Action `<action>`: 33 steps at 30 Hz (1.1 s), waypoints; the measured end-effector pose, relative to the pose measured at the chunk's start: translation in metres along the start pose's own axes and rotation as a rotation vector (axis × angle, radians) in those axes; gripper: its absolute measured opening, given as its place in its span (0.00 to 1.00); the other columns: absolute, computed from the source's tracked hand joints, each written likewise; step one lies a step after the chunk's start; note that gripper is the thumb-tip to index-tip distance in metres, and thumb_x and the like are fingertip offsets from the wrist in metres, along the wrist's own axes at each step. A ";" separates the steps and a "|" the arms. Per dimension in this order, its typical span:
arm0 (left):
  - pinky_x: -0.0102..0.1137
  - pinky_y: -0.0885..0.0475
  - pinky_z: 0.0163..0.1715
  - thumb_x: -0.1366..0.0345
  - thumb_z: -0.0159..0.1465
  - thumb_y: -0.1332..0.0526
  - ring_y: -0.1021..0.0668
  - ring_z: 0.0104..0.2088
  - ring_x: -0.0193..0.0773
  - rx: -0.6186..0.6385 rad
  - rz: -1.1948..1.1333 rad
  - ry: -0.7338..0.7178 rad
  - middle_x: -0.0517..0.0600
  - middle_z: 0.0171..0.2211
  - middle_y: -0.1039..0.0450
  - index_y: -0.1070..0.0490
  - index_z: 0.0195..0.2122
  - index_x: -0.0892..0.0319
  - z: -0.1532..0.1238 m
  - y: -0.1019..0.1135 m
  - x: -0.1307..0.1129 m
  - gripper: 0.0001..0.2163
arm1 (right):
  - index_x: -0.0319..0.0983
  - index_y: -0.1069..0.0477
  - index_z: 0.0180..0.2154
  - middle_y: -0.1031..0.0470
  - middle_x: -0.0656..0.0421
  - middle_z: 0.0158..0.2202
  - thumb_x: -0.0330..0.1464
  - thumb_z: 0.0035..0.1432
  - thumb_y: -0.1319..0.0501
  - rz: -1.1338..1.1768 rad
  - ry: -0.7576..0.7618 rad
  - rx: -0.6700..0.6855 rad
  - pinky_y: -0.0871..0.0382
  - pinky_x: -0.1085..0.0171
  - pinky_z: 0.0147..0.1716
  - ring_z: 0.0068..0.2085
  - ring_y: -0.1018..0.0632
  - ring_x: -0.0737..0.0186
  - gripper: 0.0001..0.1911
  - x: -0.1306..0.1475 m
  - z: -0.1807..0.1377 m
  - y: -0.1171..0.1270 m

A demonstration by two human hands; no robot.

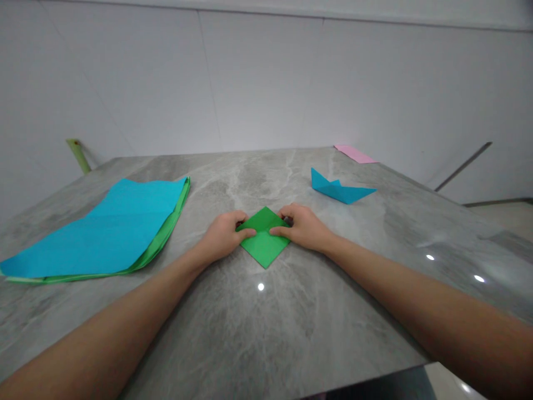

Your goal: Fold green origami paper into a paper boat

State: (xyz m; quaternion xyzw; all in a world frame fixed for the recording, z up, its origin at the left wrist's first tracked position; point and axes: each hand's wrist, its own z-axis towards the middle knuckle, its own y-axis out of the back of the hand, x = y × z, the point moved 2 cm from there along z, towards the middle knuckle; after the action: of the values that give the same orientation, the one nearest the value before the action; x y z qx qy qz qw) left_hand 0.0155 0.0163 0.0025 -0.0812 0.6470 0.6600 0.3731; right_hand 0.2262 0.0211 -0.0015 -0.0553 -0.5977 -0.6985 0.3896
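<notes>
A small green folded paper [264, 244], diamond-shaped, lies flat on the grey marble table [266, 322] in front of me. My left hand [222, 236] grips its left corner with curled fingers, the thumb pressing on top. My right hand [302, 226] pinches the right corner the same way. Both thumbs point toward the middle crease of the paper.
A stack of large paper sheets [108, 228], blue on top and green beneath, lies at the left. A finished blue paper boat [339, 189] stands at the right rear. A pink sheet [355, 154] rests at the far right corner. A white wall runs behind the table.
</notes>
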 end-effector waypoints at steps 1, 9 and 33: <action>0.30 0.42 0.27 0.60 0.56 0.37 0.33 0.26 0.35 -0.014 0.001 0.009 0.43 0.21 0.37 0.37 0.22 0.57 0.001 0.000 0.001 0.11 | 0.39 0.28 0.26 0.31 0.63 0.25 0.35 0.53 0.30 0.029 0.010 0.032 0.42 0.64 0.32 0.30 0.31 0.64 0.10 -0.002 0.001 -0.002; 0.30 0.44 0.26 0.61 0.56 0.35 0.36 0.24 0.33 0.024 0.019 -0.008 0.41 0.20 0.41 0.39 0.20 0.58 -0.005 0.001 0.001 0.14 | 0.38 0.29 0.24 0.33 0.64 0.23 0.34 0.54 0.32 0.065 0.014 0.046 0.45 0.65 0.30 0.28 0.33 0.66 0.11 -0.008 -0.001 -0.004; 0.29 0.38 0.30 0.68 0.57 0.33 0.30 0.27 0.34 0.025 0.035 -0.188 0.43 0.25 0.34 0.34 0.22 0.59 -0.013 0.006 -0.005 0.11 | 0.38 0.30 0.26 0.29 0.61 0.26 0.32 0.57 0.31 -0.055 0.280 0.081 0.40 0.61 0.39 0.35 0.28 0.61 0.11 0.004 -0.013 0.005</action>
State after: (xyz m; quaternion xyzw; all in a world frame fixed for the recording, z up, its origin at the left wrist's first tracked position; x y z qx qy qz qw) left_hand 0.0107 0.0027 0.0079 -0.0031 0.6186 0.6630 0.4217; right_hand 0.2315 0.0084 0.0007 0.0747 -0.5667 -0.6850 0.4518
